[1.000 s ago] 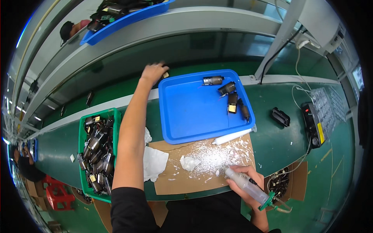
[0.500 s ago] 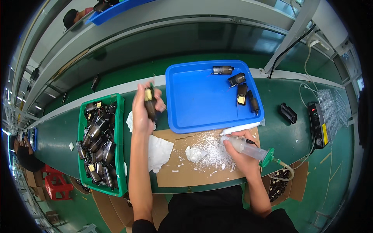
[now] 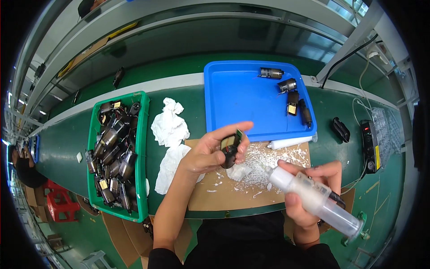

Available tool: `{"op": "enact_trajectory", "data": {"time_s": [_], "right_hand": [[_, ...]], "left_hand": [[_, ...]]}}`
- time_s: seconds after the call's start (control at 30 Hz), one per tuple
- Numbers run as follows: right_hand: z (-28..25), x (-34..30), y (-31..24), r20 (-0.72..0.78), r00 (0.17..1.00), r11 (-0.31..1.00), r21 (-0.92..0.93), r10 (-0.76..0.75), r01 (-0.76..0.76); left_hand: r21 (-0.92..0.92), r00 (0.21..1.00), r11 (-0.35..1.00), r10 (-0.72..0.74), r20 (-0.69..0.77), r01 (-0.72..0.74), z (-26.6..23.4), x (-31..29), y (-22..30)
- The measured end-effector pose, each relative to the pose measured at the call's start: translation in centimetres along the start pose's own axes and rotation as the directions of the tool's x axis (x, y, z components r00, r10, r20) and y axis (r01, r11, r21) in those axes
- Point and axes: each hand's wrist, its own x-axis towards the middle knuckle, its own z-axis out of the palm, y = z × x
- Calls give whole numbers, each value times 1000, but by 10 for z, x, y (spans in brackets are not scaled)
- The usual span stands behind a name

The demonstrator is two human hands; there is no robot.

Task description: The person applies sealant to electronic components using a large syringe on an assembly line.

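Left hand (image 3: 207,153) has swung rightward, clutching probably a motor (image 3: 230,155); right hand (image 3: 305,218) grips syringe (image 3: 310,196).

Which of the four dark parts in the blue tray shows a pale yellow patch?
The dark part just left of the rightmost part; its near end shows the patch, while the other three show none.

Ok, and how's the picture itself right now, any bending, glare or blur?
In the head view, fisheye distortion bows the pale rail and leaves the corners black; in the head view, pale reflections show on the dark panel toward the upper right; in the head view, the left hand and right hand look fairly sharp, while the far-left co-worker is too small for detail.
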Motion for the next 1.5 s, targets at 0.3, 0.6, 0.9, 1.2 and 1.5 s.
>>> {"op": "enact_trajectory", "data": {"time_s": [0.3, 0.6, 0.9, 1.2, 1.5], "right_hand": [[15, 3, 5, 163, 986, 1000, 8, 24, -25], [13, 6, 6, 185, 978, 990, -115, 98, -78], [9, 7, 10, 250, 968, 995, -104, 28, -2], [11, 1, 15, 227, 973, 998, -47, 49, -40], [13, 4, 8, 207, 978, 974, -222, -8, 55]], "left_hand": [[233, 972, 946, -233, 3, 226, 11, -4, 11], [210, 953, 939, -292, 75, 271, -1, -5, 7], [272, 957, 933, -272, 99, 237, 0, -1, 8], [272, 967, 931, -254, 5, 243, 6, -2, 8], [244, 960, 942, -260, 100, 230, 1, -2, 9]]}}
